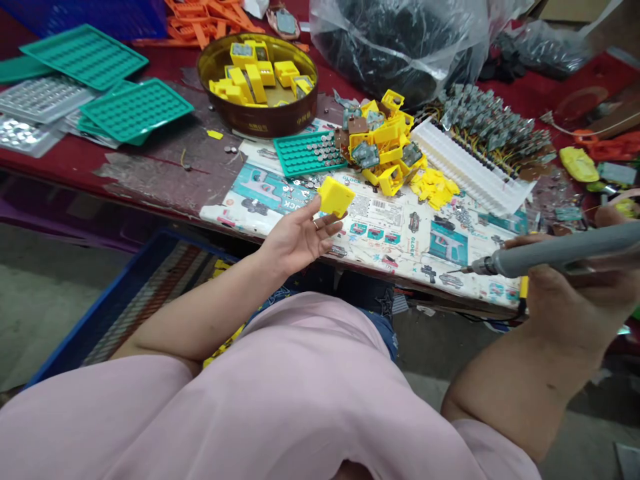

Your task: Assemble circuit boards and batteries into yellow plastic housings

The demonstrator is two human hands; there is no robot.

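Observation:
Between the thumb and fingers of my left hand point(305, 237) is a small yellow plastic case point(336, 197), held above the front of the printed cardboard sheet point(385, 230). My right hand point(575, 293) is wrapped round a grey electric screwdriver point(575, 250) at the right. Its thin bit points left over the cardboard, apart from the yellow case. Just behind my left hand lies a green tray point(300, 157) with button cells in it. Beside that tray is a heap of yellow cases point(387, 137), some with circuit boards showing.
A round tin point(257, 120) holding yellow cases stands at the back. White strips point(470, 167) with wired circuit boards point(493, 117) lie to the right, near flat yellow pieces point(435, 187). Green trays point(137, 110) are stacked left. A blue crate point(107, 303) sits below the table edge.

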